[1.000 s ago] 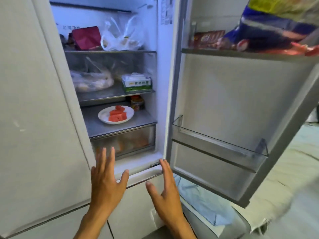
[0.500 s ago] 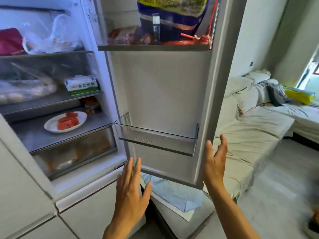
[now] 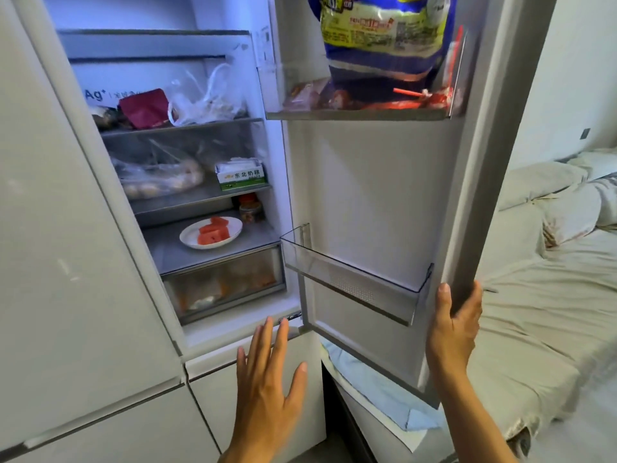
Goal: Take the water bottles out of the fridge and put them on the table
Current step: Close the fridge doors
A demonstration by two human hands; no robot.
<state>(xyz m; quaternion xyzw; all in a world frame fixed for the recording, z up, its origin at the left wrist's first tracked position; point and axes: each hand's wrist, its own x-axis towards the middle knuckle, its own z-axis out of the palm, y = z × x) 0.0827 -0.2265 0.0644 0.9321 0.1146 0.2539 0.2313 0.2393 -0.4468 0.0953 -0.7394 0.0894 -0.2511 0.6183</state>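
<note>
The fridge (image 3: 233,329) stands open, its right door (image 3: 374,182) swung out towards me. My right hand (image 3: 454,325) grips the outer edge of that door near its lower part. My left hand (image 3: 267,385) hovers flat with fingers spread in front of the lower drawer panel, holding nothing. The lower clear door bin (image 3: 354,285) is empty. No water bottle shows on the shelves or in the door. The table is out of view.
Shelves hold a plate of watermelon (image 3: 211,231), a small jar (image 3: 251,208), a green-white carton (image 3: 241,175), plastic bags (image 3: 157,177) and a red pouch (image 3: 144,107). A big snack bag (image 3: 384,31) fills the upper door bin. A sofa (image 3: 547,295) stands right; blue cloth (image 3: 377,392) lies below the door.
My right hand moved from open air onto the door's edge and closed on it. The view swung back left and up, showing more shelves. My left hand stayed open.
</note>
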